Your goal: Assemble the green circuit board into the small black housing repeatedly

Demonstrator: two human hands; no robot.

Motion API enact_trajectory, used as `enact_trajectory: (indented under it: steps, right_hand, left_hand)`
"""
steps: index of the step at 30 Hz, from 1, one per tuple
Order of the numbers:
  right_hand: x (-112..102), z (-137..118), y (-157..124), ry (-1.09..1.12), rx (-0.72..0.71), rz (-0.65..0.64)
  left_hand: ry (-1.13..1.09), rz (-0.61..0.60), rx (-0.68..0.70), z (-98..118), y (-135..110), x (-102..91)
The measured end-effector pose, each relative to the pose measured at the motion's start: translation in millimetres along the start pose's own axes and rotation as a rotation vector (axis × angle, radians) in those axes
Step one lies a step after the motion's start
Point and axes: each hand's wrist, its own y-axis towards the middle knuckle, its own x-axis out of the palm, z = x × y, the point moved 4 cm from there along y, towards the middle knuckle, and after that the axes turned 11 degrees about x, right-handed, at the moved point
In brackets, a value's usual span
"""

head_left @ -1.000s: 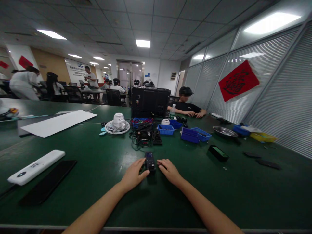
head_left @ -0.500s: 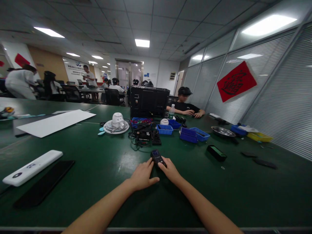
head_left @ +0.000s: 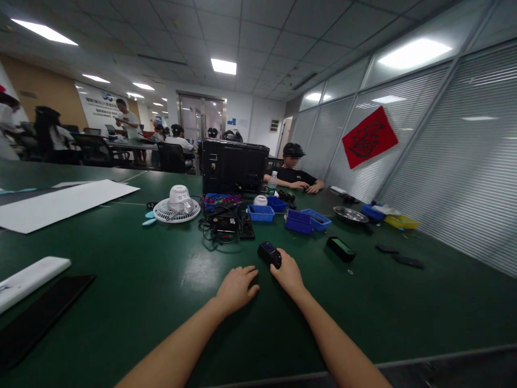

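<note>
A small black device (head_left: 269, 253) lies on the green table (head_left: 133, 269) just beyond my hands, turned at an angle. My right hand (head_left: 289, 272) has its fingers curled on the device's near end and grips it. My left hand (head_left: 237, 287) rests flat on the table a little to the left of the device, fingers together and stretched, holding nothing.
Beyond are a white fan (head_left: 176, 205), a tangle of black cables and electronics (head_left: 225, 225), blue bins (head_left: 301, 221), a black box (head_left: 341, 248), a metal bowl (head_left: 349, 215) and a black case (head_left: 234, 165). A white bar (head_left: 28, 280) and dark slab (head_left: 38, 315) lie left. A person (head_left: 293, 171) sits opposite.
The device has slid forward and right and turned. My left hand has come off it and lies on the table; my right hand stays on it. The view has swung right.
</note>
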Motion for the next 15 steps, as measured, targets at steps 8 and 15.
enact_trajectory:
  steps: [8, 15]
  right_hand:
    - [-18.3, 25.5, 6.8, -0.224, 0.189, 0.025]
    - [-19.6, 26.8, 8.7, -0.239, 0.208, -0.006]
  left_hand:
    - [-0.055, 0.025, 0.024, -6.1, -5.1, 0.2]
    - [-0.052, 0.028, 0.023, -7.1, -5.3, -0.3]
